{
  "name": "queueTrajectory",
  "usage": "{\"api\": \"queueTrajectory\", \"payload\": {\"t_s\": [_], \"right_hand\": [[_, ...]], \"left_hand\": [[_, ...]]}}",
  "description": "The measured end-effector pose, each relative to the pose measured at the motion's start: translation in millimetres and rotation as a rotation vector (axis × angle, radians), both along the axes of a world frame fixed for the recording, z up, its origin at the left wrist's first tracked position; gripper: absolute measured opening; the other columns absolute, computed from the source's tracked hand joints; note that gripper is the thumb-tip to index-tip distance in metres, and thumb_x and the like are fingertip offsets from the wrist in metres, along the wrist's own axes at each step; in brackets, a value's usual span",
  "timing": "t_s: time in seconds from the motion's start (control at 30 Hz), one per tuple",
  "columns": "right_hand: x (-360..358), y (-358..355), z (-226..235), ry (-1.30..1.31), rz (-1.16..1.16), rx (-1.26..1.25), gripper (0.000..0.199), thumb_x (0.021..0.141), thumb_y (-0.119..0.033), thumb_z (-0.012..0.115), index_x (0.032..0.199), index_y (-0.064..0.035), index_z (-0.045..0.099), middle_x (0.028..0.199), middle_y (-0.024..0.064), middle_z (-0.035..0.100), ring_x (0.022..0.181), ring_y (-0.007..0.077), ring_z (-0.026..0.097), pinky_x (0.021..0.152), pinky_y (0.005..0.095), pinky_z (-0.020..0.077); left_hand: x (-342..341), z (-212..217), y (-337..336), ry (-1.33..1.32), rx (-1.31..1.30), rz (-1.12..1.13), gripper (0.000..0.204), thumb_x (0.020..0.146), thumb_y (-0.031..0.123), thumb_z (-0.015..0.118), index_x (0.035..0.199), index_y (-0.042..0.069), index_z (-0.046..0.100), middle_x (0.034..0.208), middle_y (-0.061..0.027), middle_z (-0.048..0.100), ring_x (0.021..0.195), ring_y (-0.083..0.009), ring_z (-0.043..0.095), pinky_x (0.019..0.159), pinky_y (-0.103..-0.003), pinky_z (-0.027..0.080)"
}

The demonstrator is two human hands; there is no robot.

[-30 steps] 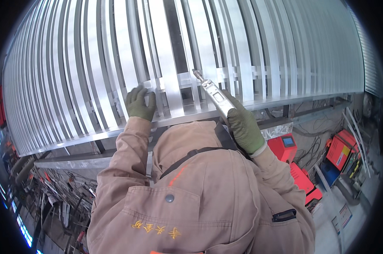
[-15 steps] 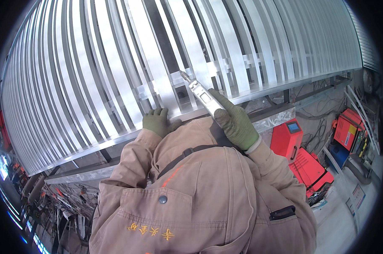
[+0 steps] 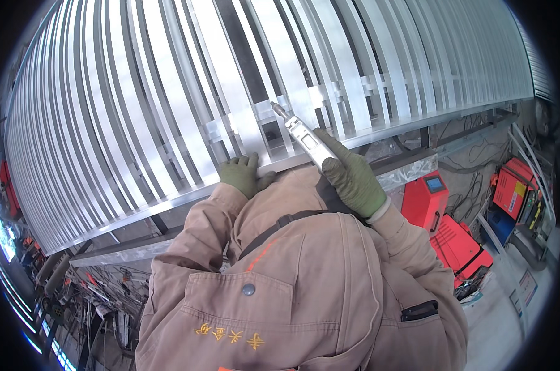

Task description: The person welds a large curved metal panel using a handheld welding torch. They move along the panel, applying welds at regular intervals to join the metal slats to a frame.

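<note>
Head view, right hand (image 3: 353, 179) clasping silver tool (image 3: 299, 132), left hand (image 3: 243, 174) on slats (image 3: 168, 111)

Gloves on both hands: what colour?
Olive green, both the left hand and the right hand; head view, the only one, shows it clearly.

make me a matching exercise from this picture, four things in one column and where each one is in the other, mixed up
Things:
1. left hand
2. right hand
3. silver tool
4. red machine

Places:
A. held in a green-gloved grip, tip at a slat joint
B. on the floor at the right, below the frame
C. resting on the near edge of the metal slat panel
D. wrapped round the tool's handle

Pairs: 1-C, 2-D, 3-A, 4-B
</note>
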State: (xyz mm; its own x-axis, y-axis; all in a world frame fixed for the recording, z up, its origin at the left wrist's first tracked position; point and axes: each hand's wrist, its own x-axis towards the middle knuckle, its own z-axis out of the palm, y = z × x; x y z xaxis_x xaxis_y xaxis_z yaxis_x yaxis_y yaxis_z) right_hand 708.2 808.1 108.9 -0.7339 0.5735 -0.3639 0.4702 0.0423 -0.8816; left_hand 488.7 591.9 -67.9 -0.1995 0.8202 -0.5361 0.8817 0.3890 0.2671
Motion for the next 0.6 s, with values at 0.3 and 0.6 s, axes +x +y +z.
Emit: {"api": "queueTrajectory", "payload": {"t_s": [0.3,0.6], "right_hand": [[0,-6,-5,0.045,0.028,0.022,0.090,0.114,-0.071,0.057,0.169,0.0008,0.053,0.100,0.0272,0.080,0.092,0.0367,0.082,0.083,0.0440,0.0604],[-6,-13,-6,-0.037,0.029,-0.048,0.096,0.112,-0.078,0.054,0.172,-0.0034,0.050,0.108,0.0292,0.079,0.099,0.0361,0.080,0.088,0.0448,0.0591]], "left_hand": [[-5,12,57,-0.102,-0.237,-0.266,0.069,0.102,0.047,0.074,0.162,0.017,0.058,0.113,-0.0190,0.083,0.101,-0.0439,0.082,0.093,-0.055,0.062],[-8,-1,79,-0.073,-0.261,-0.456,0.047,0.092,0.034,0.078,0.136,0.015,0.078,0.108,-0.0166,0.084,0.106,-0.0406,0.083,0.092,-0.054,0.062]]}}
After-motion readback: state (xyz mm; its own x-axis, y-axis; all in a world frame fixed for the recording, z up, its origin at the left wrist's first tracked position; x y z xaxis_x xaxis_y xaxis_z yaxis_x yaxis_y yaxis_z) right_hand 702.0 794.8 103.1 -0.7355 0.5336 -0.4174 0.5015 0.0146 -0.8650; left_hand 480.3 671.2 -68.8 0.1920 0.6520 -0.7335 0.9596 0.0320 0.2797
